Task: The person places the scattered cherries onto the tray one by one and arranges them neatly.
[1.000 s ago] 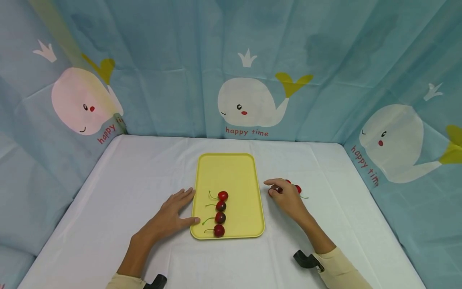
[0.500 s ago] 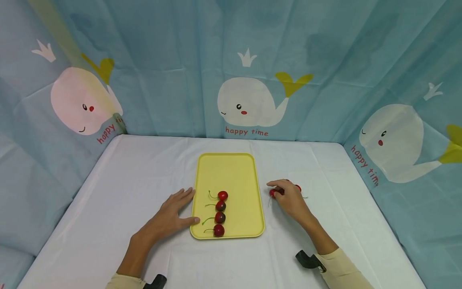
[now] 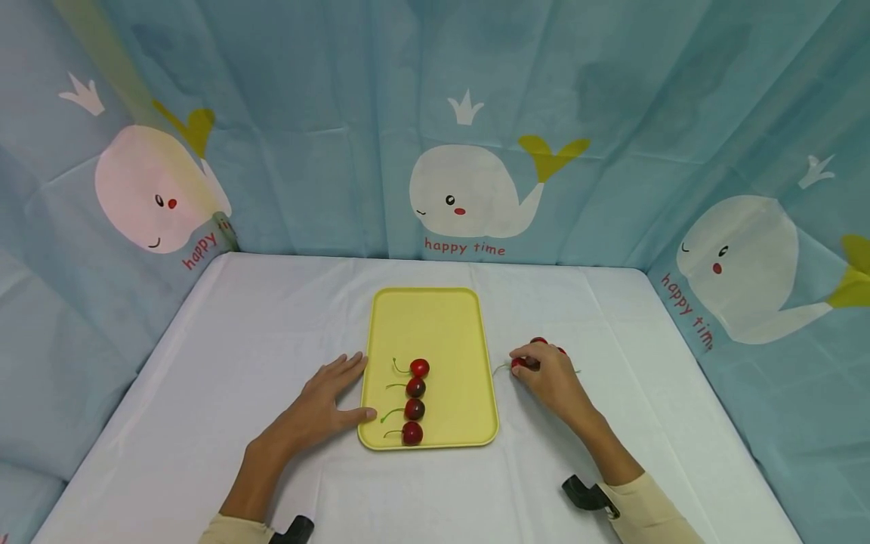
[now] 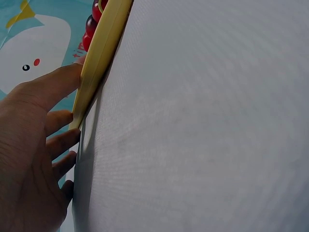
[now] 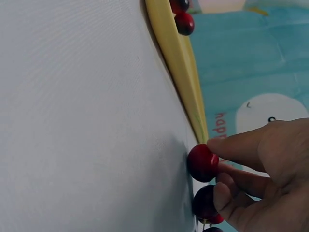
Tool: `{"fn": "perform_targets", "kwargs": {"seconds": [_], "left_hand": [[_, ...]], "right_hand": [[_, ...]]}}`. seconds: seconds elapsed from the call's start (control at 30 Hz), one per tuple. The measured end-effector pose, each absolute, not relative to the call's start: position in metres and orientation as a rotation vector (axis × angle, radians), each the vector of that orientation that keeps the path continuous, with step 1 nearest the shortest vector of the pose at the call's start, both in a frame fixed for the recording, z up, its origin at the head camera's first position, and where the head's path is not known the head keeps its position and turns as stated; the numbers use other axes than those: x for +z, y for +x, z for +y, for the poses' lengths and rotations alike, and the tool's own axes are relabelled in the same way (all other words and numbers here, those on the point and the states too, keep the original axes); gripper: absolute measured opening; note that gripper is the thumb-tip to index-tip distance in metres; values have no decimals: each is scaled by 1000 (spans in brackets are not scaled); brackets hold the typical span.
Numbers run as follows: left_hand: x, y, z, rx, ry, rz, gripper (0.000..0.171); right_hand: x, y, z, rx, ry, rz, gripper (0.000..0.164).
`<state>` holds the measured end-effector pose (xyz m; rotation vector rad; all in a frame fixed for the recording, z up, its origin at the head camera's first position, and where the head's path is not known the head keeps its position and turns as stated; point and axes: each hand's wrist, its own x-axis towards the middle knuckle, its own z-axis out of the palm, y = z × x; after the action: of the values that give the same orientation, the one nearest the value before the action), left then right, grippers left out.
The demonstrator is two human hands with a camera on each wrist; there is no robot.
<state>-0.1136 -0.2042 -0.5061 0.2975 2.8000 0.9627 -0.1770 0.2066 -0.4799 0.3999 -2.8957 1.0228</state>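
Observation:
My left hand [image 3: 314, 417] rests at the left edge of a yellow tray [image 3: 442, 321], fingers spread and fairly straight, thumb over the rim. Several red cherries [image 3: 415, 409] form a column on the tray's near half, stems pointing left. Right of the tray, my right hand [image 3: 553, 384] pinches a red cherry [image 5: 203, 163] between thumb and fingers, low at the white cloth. Its green stem [image 3: 501, 368] points left toward the tray. A darker cherry [image 5: 205, 202] lies under the curled fingers, and another cherry [image 3: 538, 340] shows behind the hand; others there are partly hidden.
A white cloth [image 3: 272, 317] covers the table on both sides of the tray. Blue curtains [image 3: 326, 174] printed with whales enclose the back and sides. A black wrist mount [image 3: 587, 495] sits by the right sleeve.
My right hand has shifted slightly right and toward me. The pinched cherry has turned: its stem, hanging toward me half a second ago, now points left. The left hand has stayed still.

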Motion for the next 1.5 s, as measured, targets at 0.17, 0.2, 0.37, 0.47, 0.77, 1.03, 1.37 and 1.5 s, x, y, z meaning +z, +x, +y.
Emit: {"fn": "perform_targets", "kwargs": {"seconds": [0.17,0.2,0.37,0.47,0.77,1.03,1.37,1.5], "left_hand": [[-506,-113,-204,958,284,2797,95],[-506,-113,-204,957,284,2796,95],[-506,-113,-204,949,279,2800,95],[-505,-114,-204,945,279,2803,95],[-505,-114,-204,947,283,2809,95],[-503,-114,-203,946,276,2807,95],[-505,-114,-203,935,276,2807,95],[-505,-114,-203,936,275,2804,95]], "right_hand": [[-479,-174,211,985,414,-2920,29],[-480,-174,212,978,417,-2921,30],[-481,-171,212,962,434,-2914,33],[-481,-171,212,958,430,-2911,33],[-480,-168,213,971,388,-2912,34],[-478,-170,211,1010,396,-2848,33],[-477,-172,200,1091,428,-2833,34],[-477,-173,196,1105,441,-2833,34]]}}
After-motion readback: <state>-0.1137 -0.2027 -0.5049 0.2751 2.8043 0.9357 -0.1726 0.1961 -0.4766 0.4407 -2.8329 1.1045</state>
